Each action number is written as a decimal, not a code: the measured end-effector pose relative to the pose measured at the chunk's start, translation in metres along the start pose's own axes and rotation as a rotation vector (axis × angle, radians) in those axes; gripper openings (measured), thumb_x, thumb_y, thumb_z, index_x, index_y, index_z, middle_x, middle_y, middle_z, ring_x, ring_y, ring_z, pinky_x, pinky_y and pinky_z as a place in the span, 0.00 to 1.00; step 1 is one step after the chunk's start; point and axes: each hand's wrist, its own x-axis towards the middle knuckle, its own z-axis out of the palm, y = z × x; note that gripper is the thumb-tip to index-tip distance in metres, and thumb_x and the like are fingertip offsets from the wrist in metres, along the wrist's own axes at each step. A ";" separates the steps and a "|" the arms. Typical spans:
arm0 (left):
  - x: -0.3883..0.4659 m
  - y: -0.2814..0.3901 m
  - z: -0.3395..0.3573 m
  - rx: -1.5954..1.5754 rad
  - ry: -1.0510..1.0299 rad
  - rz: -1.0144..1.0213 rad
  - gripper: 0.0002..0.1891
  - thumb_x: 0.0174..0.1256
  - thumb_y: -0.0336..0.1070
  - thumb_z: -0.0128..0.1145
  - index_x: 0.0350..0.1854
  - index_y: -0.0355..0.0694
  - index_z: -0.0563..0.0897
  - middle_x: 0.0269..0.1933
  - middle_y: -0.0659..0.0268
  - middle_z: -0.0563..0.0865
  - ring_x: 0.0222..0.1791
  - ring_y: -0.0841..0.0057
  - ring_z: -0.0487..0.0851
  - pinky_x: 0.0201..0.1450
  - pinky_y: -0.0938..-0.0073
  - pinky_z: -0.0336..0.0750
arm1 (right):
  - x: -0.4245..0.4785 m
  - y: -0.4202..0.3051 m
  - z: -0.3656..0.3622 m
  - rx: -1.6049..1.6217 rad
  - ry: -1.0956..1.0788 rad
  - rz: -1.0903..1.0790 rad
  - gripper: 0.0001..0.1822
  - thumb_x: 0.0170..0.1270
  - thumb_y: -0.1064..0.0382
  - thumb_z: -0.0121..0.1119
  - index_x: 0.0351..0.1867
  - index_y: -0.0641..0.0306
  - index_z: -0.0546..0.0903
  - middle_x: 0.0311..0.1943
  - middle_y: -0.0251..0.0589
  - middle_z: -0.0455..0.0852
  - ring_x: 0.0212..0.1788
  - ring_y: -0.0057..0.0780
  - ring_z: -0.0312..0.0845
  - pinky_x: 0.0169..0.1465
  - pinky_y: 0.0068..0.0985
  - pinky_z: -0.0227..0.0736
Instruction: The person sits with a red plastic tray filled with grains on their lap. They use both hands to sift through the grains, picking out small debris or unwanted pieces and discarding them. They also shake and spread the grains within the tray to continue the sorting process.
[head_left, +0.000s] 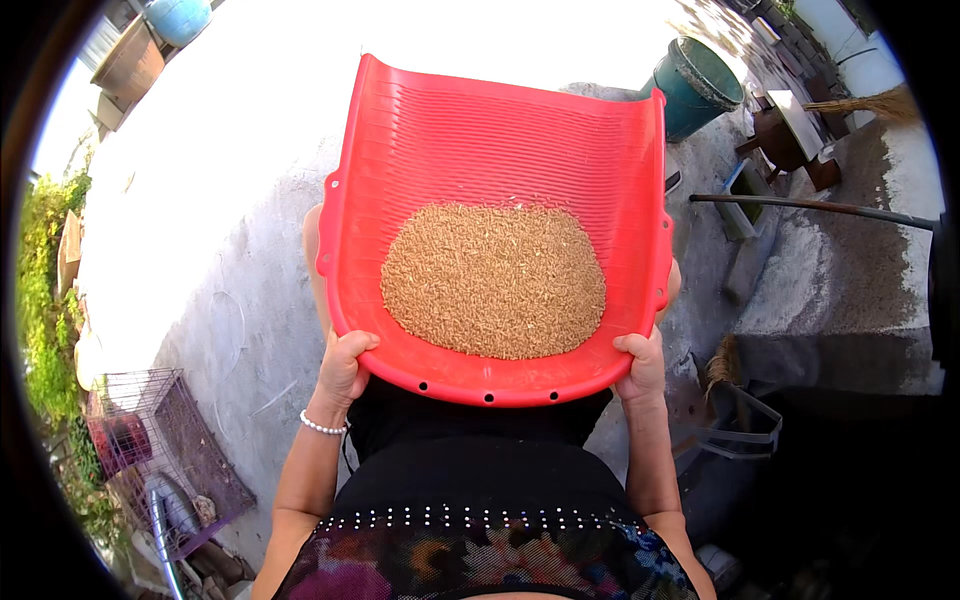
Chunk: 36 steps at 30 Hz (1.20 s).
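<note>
A red plastic winnowing scoop with a ribbed floor is held out in front of my body, its wide open edge facing away from me. Unhusked grain lies in a heap over the half nearer to me, with a few loose grains strewn beyond it. My left hand grips the near left rim, thumb on top. On the opposite side, my right hand holds the near right rim the same way. The fingers beneath the rim are mostly hidden.
Concrete ground lies below, brightly sunlit beyond the scoop. To the right are a green bucket, a dark pole and a straw broom. A wire cage sits at lower left; a brown tub stands at upper left.
</note>
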 end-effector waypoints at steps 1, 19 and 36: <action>-0.002 -0.006 -0.004 0.008 0.003 -0.011 0.30 0.50 0.19 0.50 0.62 0.32 0.67 0.52 0.58 0.79 0.50 0.69 0.80 0.56 0.67 0.75 | -0.003 0.005 -0.007 -0.036 0.010 -0.004 0.30 0.45 0.77 0.50 0.57 0.74 0.70 0.51 0.47 0.79 0.52 0.38 0.78 0.58 0.31 0.72; -0.003 -0.004 0.005 0.339 0.074 0.080 0.27 0.58 0.27 0.60 0.60 0.28 0.68 0.54 0.56 0.80 0.52 0.72 0.79 0.57 0.70 0.73 | 0.129 0.007 0.078 -1.618 -0.258 -0.753 0.26 0.63 0.56 0.59 0.56 0.71 0.71 0.57 0.59 0.71 0.56 0.54 0.71 0.55 0.39 0.70; 0.208 0.114 0.077 1.398 0.373 0.486 0.37 0.58 0.55 0.64 0.60 0.28 0.71 0.51 0.49 0.81 0.48 0.66 0.82 0.48 0.69 0.78 | 0.224 0.095 0.113 -1.915 -0.093 -0.681 0.46 0.60 0.29 0.47 0.72 0.56 0.55 0.74 0.52 0.42 0.75 0.55 0.32 0.66 0.67 0.25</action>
